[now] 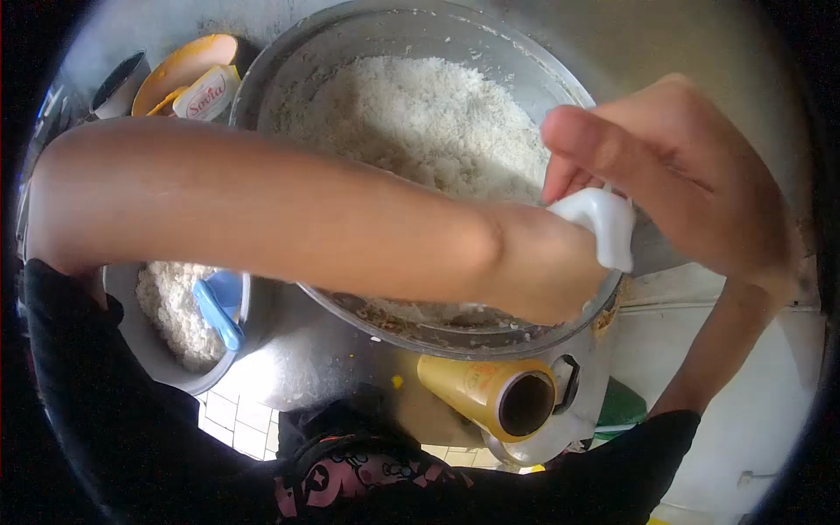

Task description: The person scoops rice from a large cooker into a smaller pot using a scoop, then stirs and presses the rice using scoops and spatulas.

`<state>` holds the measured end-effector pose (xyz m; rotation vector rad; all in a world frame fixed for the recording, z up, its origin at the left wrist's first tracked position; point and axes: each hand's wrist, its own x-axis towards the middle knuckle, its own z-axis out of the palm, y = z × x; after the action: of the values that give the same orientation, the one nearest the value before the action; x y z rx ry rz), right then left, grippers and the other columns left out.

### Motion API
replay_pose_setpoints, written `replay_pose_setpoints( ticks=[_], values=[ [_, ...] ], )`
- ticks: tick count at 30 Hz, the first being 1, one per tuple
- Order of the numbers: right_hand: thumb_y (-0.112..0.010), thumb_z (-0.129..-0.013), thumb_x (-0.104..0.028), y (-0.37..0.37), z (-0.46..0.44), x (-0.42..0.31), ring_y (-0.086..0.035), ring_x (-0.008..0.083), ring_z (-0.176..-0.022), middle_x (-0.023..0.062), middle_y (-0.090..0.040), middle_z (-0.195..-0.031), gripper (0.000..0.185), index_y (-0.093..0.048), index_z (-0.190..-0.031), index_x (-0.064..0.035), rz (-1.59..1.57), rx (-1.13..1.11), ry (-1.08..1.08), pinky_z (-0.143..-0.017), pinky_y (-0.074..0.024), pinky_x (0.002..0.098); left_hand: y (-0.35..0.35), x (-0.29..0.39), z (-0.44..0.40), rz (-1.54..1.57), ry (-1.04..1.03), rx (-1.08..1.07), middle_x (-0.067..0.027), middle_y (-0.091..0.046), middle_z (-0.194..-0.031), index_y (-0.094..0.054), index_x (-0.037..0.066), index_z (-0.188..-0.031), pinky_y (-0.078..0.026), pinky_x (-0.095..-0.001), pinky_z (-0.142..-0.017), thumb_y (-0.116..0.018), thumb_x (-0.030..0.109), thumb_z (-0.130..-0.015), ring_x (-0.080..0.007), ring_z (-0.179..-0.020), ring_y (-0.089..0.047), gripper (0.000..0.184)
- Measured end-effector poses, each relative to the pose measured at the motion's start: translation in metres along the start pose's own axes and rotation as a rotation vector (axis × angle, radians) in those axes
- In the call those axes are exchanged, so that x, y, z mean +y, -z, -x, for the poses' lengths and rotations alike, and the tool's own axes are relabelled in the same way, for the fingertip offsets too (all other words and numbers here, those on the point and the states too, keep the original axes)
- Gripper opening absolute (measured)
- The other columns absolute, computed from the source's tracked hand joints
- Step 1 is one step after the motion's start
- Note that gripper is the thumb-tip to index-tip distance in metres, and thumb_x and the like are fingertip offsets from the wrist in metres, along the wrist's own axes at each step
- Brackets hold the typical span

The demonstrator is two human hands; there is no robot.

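My left forearm stretches across a large metal bowl of white, crumbly grain. Near the bowl's right rim is my left hand, blurred, its fingers hidden from view. A curved white plastic piece lies against its upper edge. Just above and to the right is my right hand, thumb extended over bent fingers that meet the top of the white piece. The white grain is heaped toward the bowl's far side.
A smaller pot at lower left holds white grain and a blue scoop. A yellow roll lies below the bowl on the metal table. An orange bowl and a labelled tub stand at upper left.
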<state>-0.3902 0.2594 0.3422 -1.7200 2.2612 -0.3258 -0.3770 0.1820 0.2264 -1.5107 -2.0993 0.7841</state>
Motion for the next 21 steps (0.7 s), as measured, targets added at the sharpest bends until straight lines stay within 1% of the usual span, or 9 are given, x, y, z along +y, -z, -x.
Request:
replay_pose_setpoints(
  ticks=[5, 8, 10, 11, 13, 14, 16, 19, 21],
  values=[
    [-0.044, -0.092, -0.035, -0.013, -0.002, 0.03, -0.051, 0.0163, -0.045, 0.0113, -0.057, -0.062, 0.048, -0.062, -0.068, 0.002, 0.236, -0.148, -0.235, -0.05, -0.0409, 0.0261, 0.0, 0.007, 0.003, 0.165, 0.002, 0.129, -0.0066, -0.064, -0.09, -0.066, 0.01, -0.075, -0.049, -0.0301, -0.069, -0.061, 0.018, -0.071, -0.0189, -0.089, -0.061, 0.01],
    [-0.044, -0.092, -0.036, -0.017, 0.005, 0.036, -0.055, 0.0162, -0.05, 0.0124, -0.058, -0.064, 0.047, -0.063, -0.074, 0.0024, 0.423, 0.086, 0.114, -0.052, -0.0422, 0.0269, 0.002, 0.015, 0.028, 0.396, -0.009, 0.446, -0.0084, -0.063, -0.088, -0.065, 0.006, -0.073, -0.051, -0.031, -0.067, -0.062, 0.017, -0.069, -0.0214, -0.089, -0.061, 0.012],
    [-0.05, -0.089, -0.032, -0.002, -0.002, 0.022, -0.06, 0.0177, -0.061, 0.0154, -0.061, -0.069, 0.038, -0.065, -0.08, 0.0018, -0.053, -0.44, -0.876, -0.059, -0.0447, 0.0295, 0.007, 0.012, 0.048, 0.479, -0.013, 0.55, -0.009, -0.063, -0.087, -0.065, 0.005, -0.072, -0.051, -0.0313, -0.066, -0.063, 0.016, -0.068, -0.0222, -0.089, -0.061, 0.012],
    [-0.05, -0.089, -0.032, -0.004, 0.004, 0.025, -0.06, 0.0177, -0.061, 0.0154, -0.061, -0.069, 0.038, -0.065, -0.08, 0.0018, -0.054, -0.439, -0.878, -0.059, -0.0447, 0.0295, 0.007, 0.003, 0.062, 0.545, -0.037, 0.577, -0.0081, -0.062, -0.081, -0.064, 0.004, -0.071, -0.05, -0.0328, -0.068, -0.062, 0.016, -0.07, -0.0235, -0.086, -0.06, 0.012],
    [-0.055, -0.086, -0.027, -0.012, 0.024, 0.038, -0.062, 0.021, -0.071, 0.0171, -0.063, -0.074, 0.03, -0.064, -0.087, 0.0009, 0.232, -0.477, -0.604, -0.067, -0.0462, 0.0325, 0.011, -0.007, 0.101, 0.643, 0.104, 0.604, -0.0084, -0.061, -0.078, -0.064, 0.003, -0.073, -0.047, -0.0346, -0.072, -0.058, 0.018, -0.073, -0.0262, -0.089, -0.057, 0.016],
    [-0.055, -0.086, -0.027, -0.016, 0.026, 0.04, -0.062, 0.021, -0.071, 0.0171, -0.063, -0.074, 0.03, -0.064, -0.087, 0.0009, 0.226, -0.478, -0.609, -0.067, -0.0462, 0.0325, 0.013, -0.006, 0.126, 0.634, 0.235, 0.6, -0.0093, -0.061, -0.079, -0.064, 0.002, -0.074, -0.047, -0.0354, -0.073, -0.055, 0.02, -0.077, -0.0272, -0.092, -0.055, 0.021],
    [-0.055, -0.083, -0.03, -0.025, 0.028, 0.041, -0.06, 0.0341, -0.08, 0.0217, -0.062, -0.082, 0.033, -0.064, -0.091, 0.0004, 0.107, -0.551, -0.705, -0.072, -0.0462, 0.0392, 0.02, 0.003, 0.17, 0.6, 0.514, 0.541, -0.0116, -0.06, -0.084, -0.064, 0.0, -0.078, -0.045, -0.0367, -0.076, -0.044, 0.023, -0.084, -0.0283, -0.095, -0.054, 0.031],
    [-0.057, -0.082, -0.031, -0.036, 0.031, 0.049, -0.061, 0.0327, -0.078, 0.0225, -0.06, -0.08, 0.031, -0.064, -0.088, -0.0015, 0.023, -0.488, -0.738, -0.072, -0.0462, 0.0381, 0.025, 0.036, 0.222, 0.487, 0.95, 0.401, -0.018, -0.055, -0.098, -0.061, -0.003, -0.085, -0.043, -0.0374, -0.081, -0.026, 0.023, -0.093, -0.0293, -0.094, -0.054, 0.044],
    [-0.058, -0.082, -0.029, -0.048, 0.031, 0.045, -0.06, 0.0314, -0.074, 0.021, -0.059, -0.075, 0.028, -0.062, -0.087, -0.0016, -0.007, -0.436, -0.75, -0.069, -0.0455, 0.0374, 0.019, 0.076, 0.252, 0.525, 1.196, 0.306, -0.0204, -0.05, -0.11, -0.055, -0.005, -0.104, -0.042, -0.036, -0.082, -0.027, 0.015, -0.093, -0.0272, -0.099, -0.052, 0.036]
  ],
)
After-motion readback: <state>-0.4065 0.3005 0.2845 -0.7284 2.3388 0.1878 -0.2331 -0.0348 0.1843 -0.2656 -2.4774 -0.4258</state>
